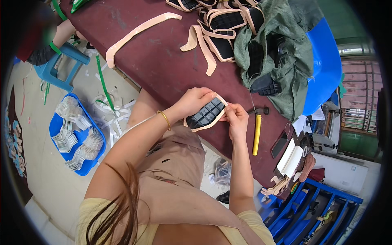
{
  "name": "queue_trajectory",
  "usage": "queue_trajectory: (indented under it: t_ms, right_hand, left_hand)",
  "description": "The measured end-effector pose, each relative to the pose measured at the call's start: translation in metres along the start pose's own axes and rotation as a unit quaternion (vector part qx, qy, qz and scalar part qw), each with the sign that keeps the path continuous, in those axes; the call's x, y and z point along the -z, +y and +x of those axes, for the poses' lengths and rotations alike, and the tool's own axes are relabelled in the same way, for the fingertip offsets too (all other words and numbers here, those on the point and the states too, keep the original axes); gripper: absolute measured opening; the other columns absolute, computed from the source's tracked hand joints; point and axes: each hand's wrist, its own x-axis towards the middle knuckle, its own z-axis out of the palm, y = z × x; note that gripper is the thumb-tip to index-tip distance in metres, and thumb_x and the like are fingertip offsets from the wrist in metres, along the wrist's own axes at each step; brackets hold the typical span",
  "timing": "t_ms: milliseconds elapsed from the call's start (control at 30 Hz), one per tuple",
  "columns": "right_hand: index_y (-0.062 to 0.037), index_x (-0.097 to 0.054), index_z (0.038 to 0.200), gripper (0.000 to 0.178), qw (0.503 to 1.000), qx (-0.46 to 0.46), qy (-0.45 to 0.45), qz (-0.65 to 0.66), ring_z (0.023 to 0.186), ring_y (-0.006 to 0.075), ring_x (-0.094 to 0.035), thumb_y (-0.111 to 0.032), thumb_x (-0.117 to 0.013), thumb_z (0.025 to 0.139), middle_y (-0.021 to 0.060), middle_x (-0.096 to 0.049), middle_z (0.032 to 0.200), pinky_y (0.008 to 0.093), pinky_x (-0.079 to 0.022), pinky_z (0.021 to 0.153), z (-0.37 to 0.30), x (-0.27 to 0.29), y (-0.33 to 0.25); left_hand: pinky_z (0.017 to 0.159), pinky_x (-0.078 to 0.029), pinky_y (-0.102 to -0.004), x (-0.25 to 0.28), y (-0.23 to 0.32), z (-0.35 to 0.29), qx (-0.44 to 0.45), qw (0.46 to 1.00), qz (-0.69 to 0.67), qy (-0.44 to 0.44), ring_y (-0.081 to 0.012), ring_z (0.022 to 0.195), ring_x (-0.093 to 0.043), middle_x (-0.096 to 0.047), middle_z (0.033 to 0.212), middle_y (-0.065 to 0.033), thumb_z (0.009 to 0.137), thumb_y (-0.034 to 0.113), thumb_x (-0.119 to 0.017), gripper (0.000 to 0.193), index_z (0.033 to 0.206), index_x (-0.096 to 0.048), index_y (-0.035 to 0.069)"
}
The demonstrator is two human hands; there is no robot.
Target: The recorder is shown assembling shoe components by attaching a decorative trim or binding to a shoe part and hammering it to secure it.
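Observation:
A black shoe-sole piece (207, 114) with a grid of hollows is held up over the near edge of the table. A pale pink, glossy strip (203, 128) runs around its rim. My left hand (196, 102) grips the far left side of the piece, thumb along the strip. On the right side, my right hand (237, 117) pinches the strip against the edge between thumb and fingers. The underside of the piece is hidden, and so are some of my fingers.
Loose pink strips (141, 32) and several rimmed sole pieces (226, 20) lie farther back on the maroon table (163, 61). A green sack (281, 53) holds more black soles. To the right are a yellow-handled hammer (257, 134) and a phone (280, 145). A blue basket (53, 128) stands on the floor.

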Motion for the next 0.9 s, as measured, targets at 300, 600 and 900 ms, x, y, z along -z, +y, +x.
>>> queue_trajectory:
  t_ms: [300, 600, 900]
  right_hand:
    - [0.0001, -0.056, 0.084, 0.005, 0.992, 0.03, 0.107, -0.063, 0.054, 0.0077, -0.053, -0.004, -0.055, 0.087, 0.0033, -0.06, 0.069, 0.0204, -0.044, 0.051, 0.005, -0.016, 0.011]
    - [-0.0027, -0.055, 0.108, 0.035, 0.81, 0.216, 0.311, -0.448, 0.081, 0.0252, -0.058, -0.023, -0.068, 0.082, 0.0103, -0.059, 0.086, 0.0368, -0.047, 0.073, -0.012, 0.066, 0.017]
    - [0.0016, -0.058, 0.1, 0.025, 0.757, 0.063, 0.222, -0.611, 0.079, 0.041, -0.057, -0.019, -0.06, 0.086, 0.0214, -0.059, 0.084, 0.045, -0.045, 0.068, -0.103, 0.116, -0.006]
  left_hand:
    - [0.068, -0.049, -0.0255, -0.004, 0.007, -0.002, 0.005, 1.0, 0.005, 0.005, -0.0077, 0.075, -0.06, -0.066, 0.084, -0.0053, 0.095, 0.023, -0.05, 0.03, 0.105, -0.061, -0.003]
    - [0.099, -0.034, -0.0405, -0.012, 0.006, -0.022, -0.177, 0.963, 0.162, 0.123, -0.039, 0.115, -0.04, -0.038, 0.125, -0.025, 0.086, 0.007, -0.05, 0.047, 0.129, -0.037, -0.005]
    - [0.091, -0.038, -0.0417, 0.054, 0.009, -0.089, -0.318, 0.881, 0.35, -0.025, -0.0308, 0.111, -0.048, -0.052, 0.114, -0.0119, 0.069, 0.004, -0.064, 0.042, 0.11, -0.055, 0.007]
